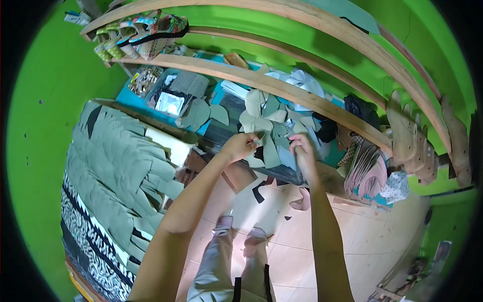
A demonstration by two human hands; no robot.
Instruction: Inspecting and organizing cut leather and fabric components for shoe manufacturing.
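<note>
My left hand (241, 146) is closed in a pinch on the edge of a grey-green cut piece (261, 137) above the front of the workbench. Level with it, my right hand (303, 151) has its fingers curled together; whatever they may hold is too small to make out. Between and beneath both hands hangs a long grey-green piece (271, 152), with a black-faced piece (259, 153) beside it. A loose heap of similar curved cut pieces (255, 102) lies on the dark board (234, 108) just beyond my hands.
Left, layered grey-green pieces (115, 166) cover a table with zebra-patterned material (93, 231). Wooden shelf rails (282, 85) cross above the bench, carrying shoes (156, 38). Shoe lasts (402, 136) hang right, near stacked pink pieces (370, 171). Black scraps (258, 193) lie on the tiled floor.
</note>
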